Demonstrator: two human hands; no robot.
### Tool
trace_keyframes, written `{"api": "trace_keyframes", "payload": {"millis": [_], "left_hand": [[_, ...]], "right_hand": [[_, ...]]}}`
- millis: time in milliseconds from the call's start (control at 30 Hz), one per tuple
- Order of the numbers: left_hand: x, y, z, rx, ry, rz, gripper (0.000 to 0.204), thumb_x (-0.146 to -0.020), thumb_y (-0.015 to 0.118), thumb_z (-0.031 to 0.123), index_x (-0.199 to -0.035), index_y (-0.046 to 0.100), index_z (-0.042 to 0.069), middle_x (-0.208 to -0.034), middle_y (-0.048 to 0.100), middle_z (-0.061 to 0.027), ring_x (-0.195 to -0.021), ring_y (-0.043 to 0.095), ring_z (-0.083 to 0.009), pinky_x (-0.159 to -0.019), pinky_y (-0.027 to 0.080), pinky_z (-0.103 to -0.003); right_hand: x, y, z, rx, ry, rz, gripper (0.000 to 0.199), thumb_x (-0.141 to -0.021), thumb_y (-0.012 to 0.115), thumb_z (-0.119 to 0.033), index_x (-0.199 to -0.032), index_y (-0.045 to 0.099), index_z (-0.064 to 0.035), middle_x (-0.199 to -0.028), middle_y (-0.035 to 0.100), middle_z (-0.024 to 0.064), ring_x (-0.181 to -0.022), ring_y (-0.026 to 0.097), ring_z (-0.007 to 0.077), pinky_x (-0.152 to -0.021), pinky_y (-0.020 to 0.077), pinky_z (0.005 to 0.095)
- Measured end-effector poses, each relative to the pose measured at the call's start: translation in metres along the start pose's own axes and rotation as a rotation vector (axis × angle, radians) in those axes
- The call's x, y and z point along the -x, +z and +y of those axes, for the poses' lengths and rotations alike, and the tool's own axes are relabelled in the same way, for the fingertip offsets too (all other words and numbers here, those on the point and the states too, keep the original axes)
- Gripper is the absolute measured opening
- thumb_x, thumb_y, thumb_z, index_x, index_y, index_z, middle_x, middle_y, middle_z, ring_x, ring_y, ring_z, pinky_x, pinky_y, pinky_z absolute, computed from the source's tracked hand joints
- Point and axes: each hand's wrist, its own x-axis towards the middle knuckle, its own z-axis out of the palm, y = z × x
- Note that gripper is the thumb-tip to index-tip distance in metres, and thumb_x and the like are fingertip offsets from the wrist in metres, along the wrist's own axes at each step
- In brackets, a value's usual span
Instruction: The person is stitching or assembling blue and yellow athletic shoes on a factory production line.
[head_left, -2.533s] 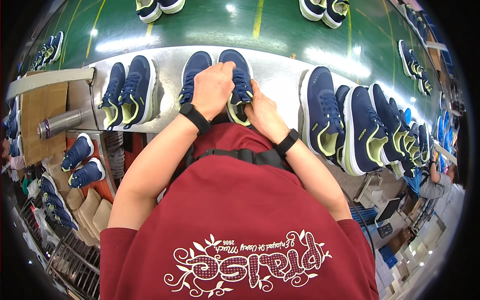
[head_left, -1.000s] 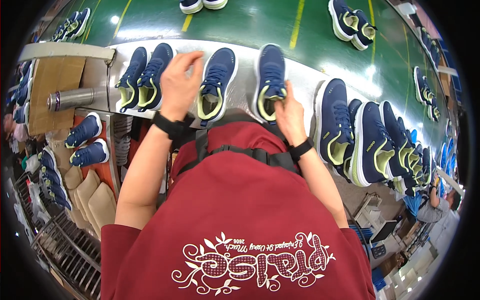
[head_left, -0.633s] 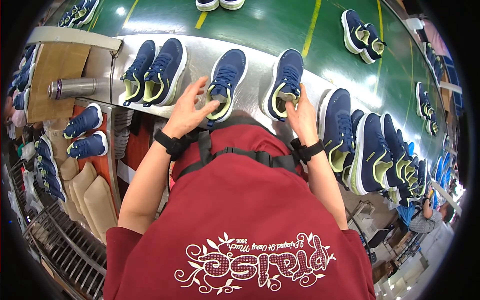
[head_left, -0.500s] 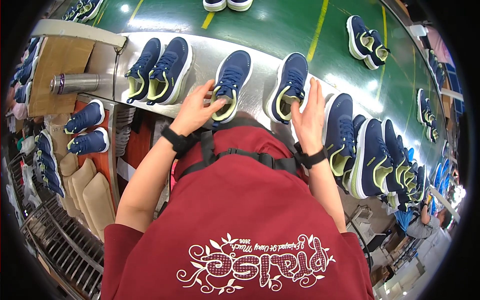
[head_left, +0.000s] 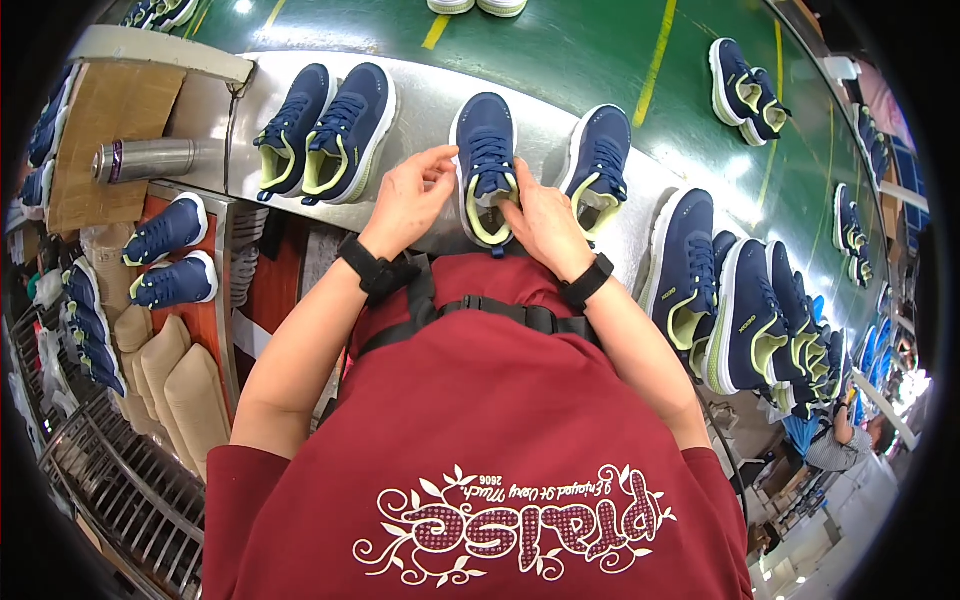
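A navy sneaker (head_left: 483,160) with a yellow-green lining lies on the metal ledge (head_left: 420,110) right in front of me. My left hand (head_left: 408,196) holds its left side near the collar, fingers curled at the edge. From the right, my right hand (head_left: 540,226) grips the heel opening, fingers pressed into the lining. Its mate (head_left: 598,165) lies just to the right, untouched. Both wrists wear black bands.
Another navy pair (head_left: 325,130) sits on the ledge to the left, and a row of sneakers (head_left: 745,320) stands on edge to the right. More pairs ride the green conveyor (head_left: 600,50) beyond. A metal flask (head_left: 145,160) lies on cardboard at the left, above shelves of shoes.
Both hands have come together on the left sneaker of the pair; before, the right hand was at the right sneaker. The view has shifted slightly.
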Motion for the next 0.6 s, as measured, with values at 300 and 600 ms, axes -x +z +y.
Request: {"api": "trace_keyframes", "payload": {"millis": [300, 600], "left_hand": [[-0.006, -0.001, 0.000, 0.048, 0.068, 0.036, 0.032, -0.085, 0.063, 0.009, -0.116, 0.062, 0.003, -0.092, 0.069, -0.0086, -0.084, 0.065, -0.0148, -0.078, 0.051, -0.028], [-0.012, 0.002, 0.017, 0.025, 0.054, -0.003, 0.029, -0.079, 0.067, 0.008, -0.107, 0.066, 0.001, -0.082, 0.070, -0.0092, -0.076, 0.067, -0.0157, -0.073, 0.053, -0.027]], "right_hand": [[0.008, -0.002, -0.013, 0.010, 0.062, -0.002, 0.052, -0.085, 0.054, -0.013, -0.130, 0.039, 0.0090, -0.074, 0.060, 0.0289, -0.076, 0.062, 0.0435, -0.069, 0.0462, 0.0476], [0.011, -0.003, -0.008, 0.004, 0.025, 0.039, 0.053, -0.085, 0.055, -0.011, -0.130, 0.038, 0.0090, -0.070, 0.059, 0.0269, -0.071, 0.061, 0.0433, -0.066, 0.0457, 0.0471]]}}
